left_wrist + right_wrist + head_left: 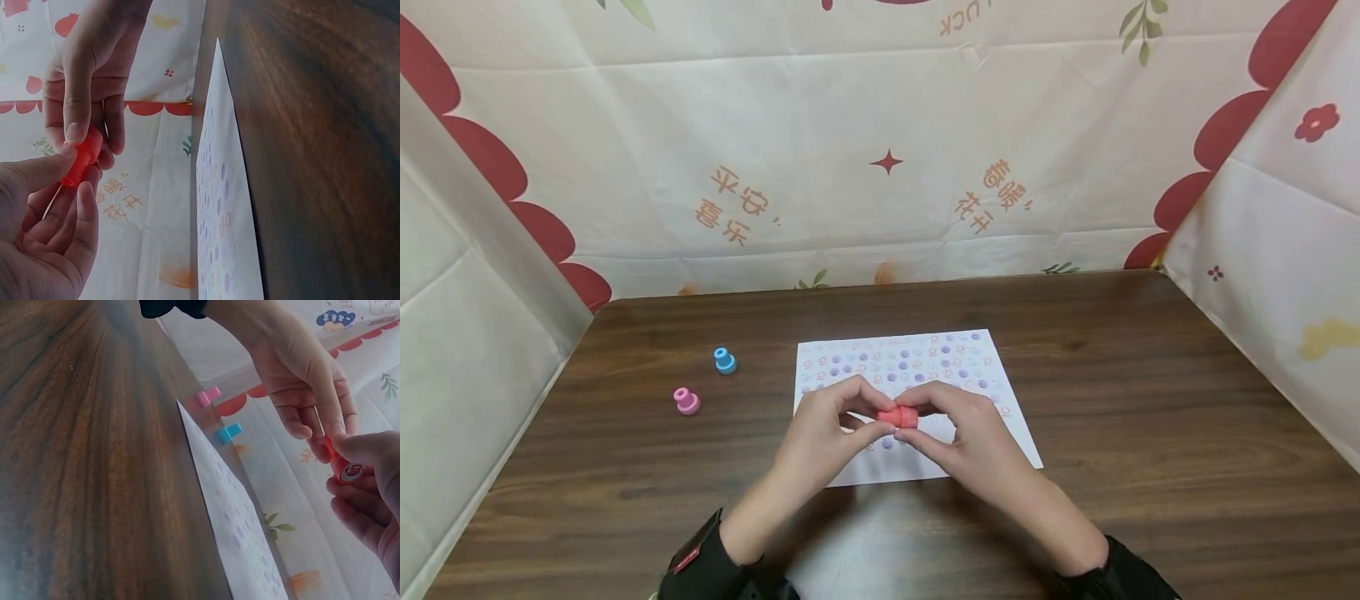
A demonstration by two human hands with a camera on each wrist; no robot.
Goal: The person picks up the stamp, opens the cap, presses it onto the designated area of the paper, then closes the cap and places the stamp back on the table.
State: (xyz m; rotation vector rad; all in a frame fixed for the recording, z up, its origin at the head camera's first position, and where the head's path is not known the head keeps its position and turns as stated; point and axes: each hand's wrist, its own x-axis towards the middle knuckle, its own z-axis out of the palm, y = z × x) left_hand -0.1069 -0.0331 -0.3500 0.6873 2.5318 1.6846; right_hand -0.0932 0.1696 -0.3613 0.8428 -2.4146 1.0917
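Note:
A small red toy stamp is held up above the sheet of paper, lying sideways between both hands. My left hand pinches its narrow end with thumb and fingers. The wider end is pinched by my right hand. A round end face with a white and red mark on the red stamp shows in the right wrist view. Under the hands lies the white paper, printed with rows of small purple, blue and reddish marks; the hands hide part of it.
To the left of the paper, a blue stamp and a pink stamp stand on the brown wooden table. A patterned white cloth hangs behind the table and along both sides.

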